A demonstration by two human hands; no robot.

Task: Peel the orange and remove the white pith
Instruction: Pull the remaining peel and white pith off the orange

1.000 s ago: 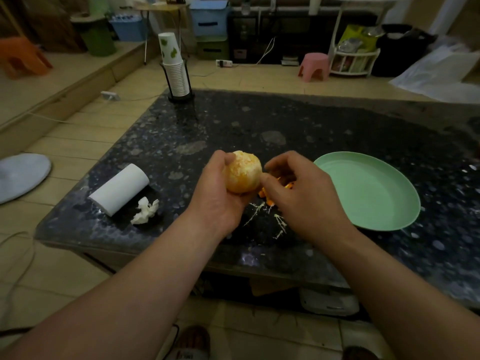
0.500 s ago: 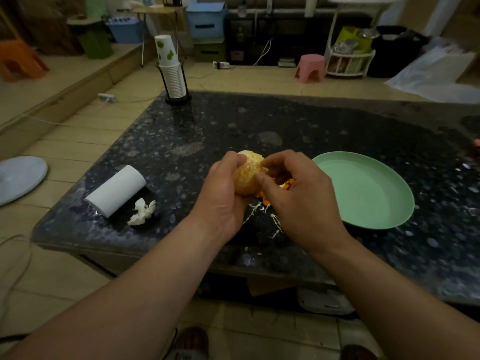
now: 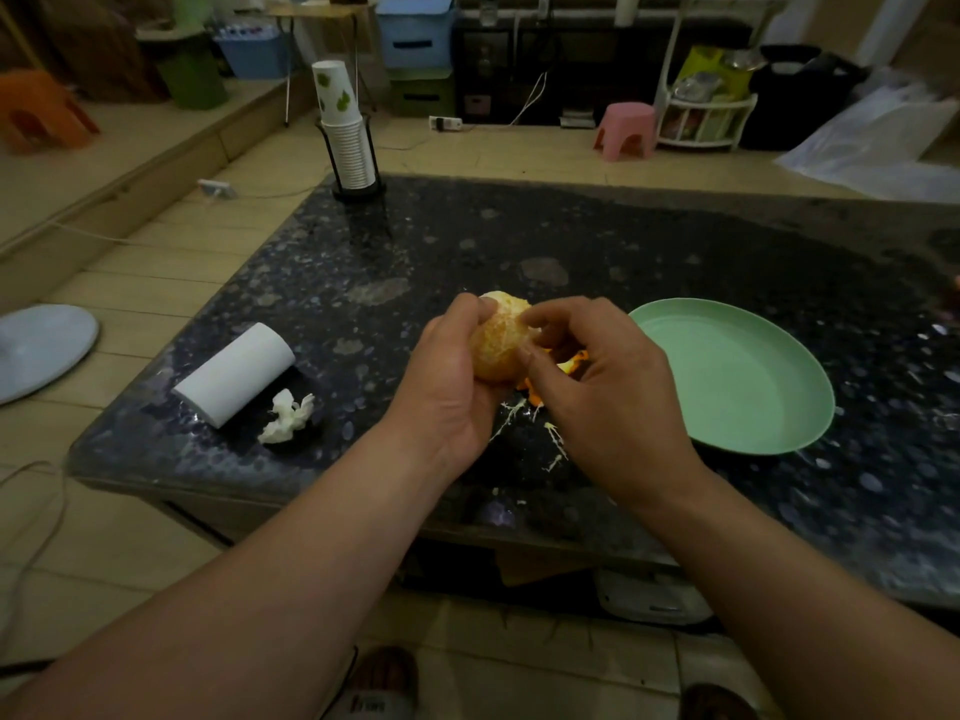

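Note:
A peeled orange (image 3: 496, 340), pale with pith on its skin, sits in my left hand (image 3: 449, 376), which grips it from the left and below. My right hand (image 3: 602, 392) is against the fruit's right side, thumb and forefinger pinched at its surface. Whether a pith strand is between them I cannot tell. Orange peel pieces (image 3: 569, 363) lie on the dark stone table (image 3: 467, 236) under my right hand, mostly hidden. White pith strands (image 3: 524, 413) are scattered on the table just below the fruit.
A green plate (image 3: 737, 376) lies right of my hands. A white paper roll (image 3: 236, 374) and a crumpled tissue (image 3: 288, 415) lie at the left. A stack of paper cups in a holder (image 3: 345, 137) stands at the far left corner.
My right hand came up from the table to the orange's right side and pinches at it. The left hand turned the fruit slightly.

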